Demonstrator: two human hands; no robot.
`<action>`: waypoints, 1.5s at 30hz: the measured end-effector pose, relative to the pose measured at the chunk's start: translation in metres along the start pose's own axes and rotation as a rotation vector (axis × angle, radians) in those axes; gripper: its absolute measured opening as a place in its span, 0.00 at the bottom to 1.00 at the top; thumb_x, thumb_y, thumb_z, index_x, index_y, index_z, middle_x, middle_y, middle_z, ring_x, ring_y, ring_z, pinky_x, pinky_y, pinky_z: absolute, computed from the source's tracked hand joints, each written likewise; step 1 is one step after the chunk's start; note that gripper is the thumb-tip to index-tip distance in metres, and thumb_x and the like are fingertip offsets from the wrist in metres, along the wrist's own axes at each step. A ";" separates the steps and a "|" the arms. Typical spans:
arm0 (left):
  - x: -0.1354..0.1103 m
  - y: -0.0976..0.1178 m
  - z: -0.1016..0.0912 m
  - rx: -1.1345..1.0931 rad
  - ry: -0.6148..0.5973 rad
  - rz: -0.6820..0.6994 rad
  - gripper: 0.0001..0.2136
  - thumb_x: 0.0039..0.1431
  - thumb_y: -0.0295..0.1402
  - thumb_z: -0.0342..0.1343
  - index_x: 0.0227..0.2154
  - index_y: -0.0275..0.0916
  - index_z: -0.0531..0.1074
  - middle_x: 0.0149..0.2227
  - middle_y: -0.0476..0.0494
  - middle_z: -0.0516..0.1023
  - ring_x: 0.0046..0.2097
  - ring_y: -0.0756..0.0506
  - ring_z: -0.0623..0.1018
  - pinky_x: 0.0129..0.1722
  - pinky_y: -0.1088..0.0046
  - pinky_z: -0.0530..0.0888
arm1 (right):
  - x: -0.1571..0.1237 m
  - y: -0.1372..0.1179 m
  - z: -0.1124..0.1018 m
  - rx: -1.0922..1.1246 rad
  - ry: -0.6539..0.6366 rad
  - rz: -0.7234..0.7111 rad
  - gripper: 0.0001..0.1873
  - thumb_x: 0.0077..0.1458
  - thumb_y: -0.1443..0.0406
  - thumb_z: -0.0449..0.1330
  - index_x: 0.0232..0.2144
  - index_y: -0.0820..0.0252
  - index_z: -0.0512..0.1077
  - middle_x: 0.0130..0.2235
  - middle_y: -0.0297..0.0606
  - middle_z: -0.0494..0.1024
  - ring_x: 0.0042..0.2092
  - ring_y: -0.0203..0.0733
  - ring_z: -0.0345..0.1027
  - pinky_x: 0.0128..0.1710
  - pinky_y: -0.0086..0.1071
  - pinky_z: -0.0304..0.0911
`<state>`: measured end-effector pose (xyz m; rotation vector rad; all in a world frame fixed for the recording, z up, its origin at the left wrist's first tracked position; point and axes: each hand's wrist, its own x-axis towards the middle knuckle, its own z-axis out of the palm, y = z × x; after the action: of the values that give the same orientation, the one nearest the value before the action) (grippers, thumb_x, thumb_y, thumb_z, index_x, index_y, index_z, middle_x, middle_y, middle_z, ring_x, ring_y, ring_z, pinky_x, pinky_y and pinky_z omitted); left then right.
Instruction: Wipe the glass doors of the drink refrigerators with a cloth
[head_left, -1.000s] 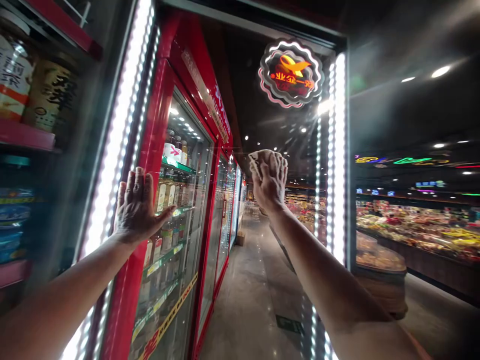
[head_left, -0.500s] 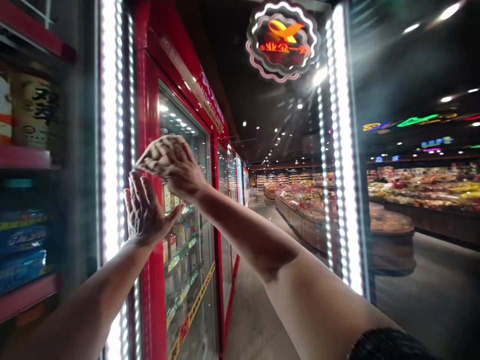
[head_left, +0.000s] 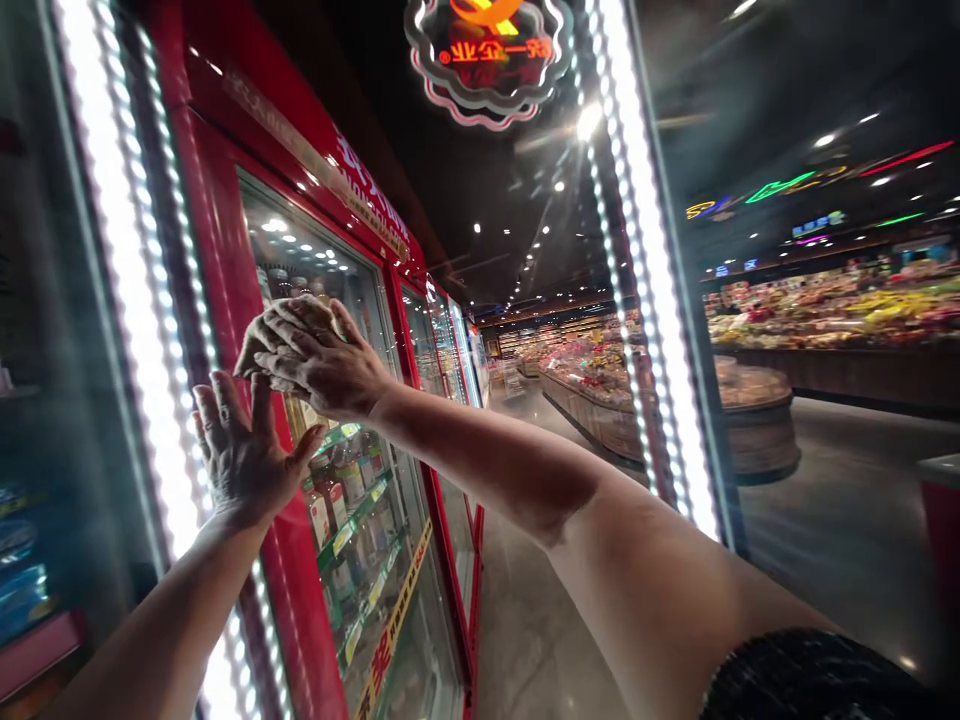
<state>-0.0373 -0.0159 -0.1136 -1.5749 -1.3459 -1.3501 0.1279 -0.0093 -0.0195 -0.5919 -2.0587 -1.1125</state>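
Left light strip: edges what looks like a clear pane
Right hand: right of the strip, fingers wrapped over a pale cloth, apparently against the pane
Left hand: lower, overlapping the strip's right edge, fingers spread, nothing visible in it (a brace, perhaps)
Crowding risk: with the hands this close, the cloth could snag on the left fingertips
Slipping risk: if pressure matters more than grip here, the cloth might slide or bunch
Hidden: both palms, much of the cloth, and whether cloth and left fingertips touch
Cut off: the top of the neon sign, right of the strip
Hard to read: blurred blue packs left of the strip
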 end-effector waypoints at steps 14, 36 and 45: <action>-0.003 0.008 -0.007 0.068 -0.002 -0.002 0.45 0.62 0.61 0.40 0.75 0.41 0.38 0.77 0.38 0.26 0.76 0.26 0.35 0.71 0.35 0.45 | -0.121 0.102 -0.060 -0.095 0.037 0.265 0.33 0.67 0.60 0.58 0.70 0.33 0.56 0.75 0.23 0.53 0.77 0.57 0.33 0.74 0.66 0.23; -0.011 0.028 -0.012 0.034 0.073 0.030 0.43 0.61 0.58 0.40 0.75 0.46 0.40 0.77 0.47 0.29 0.76 0.31 0.36 0.74 0.44 0.40 | -0.279 0.192 -0.105 -0.272 0.205 0.728 0.29 0.71 0.54 0.47 0.69 0.48 0.62 0.73 0.35 0.58 0.77 0.55 0.36 0.75 0.61 0.34; -0.008 0.010 -0.007 0.082 0.060 0.050 0.44 0.62 0.58 0.40 0.75 0.39 0.41 0.77 0.39 0.30 0.76 0.30 0.36 0.73 0.42 0.40 | -0.287 0.174 -0.100 -0.153 0.055 0.497 0.26 0.70 0.56 0.52 0.67 0.37 0.64 0.71 0.27 0.62 0.75 0.54 0.46 0.74 0.59 0.46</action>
<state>-0.0289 -0.0271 -0.1179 -1.4925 -1.3002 -1.2862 0.4658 -0.0204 -0.1101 -1.0666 -1.6569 -0.9758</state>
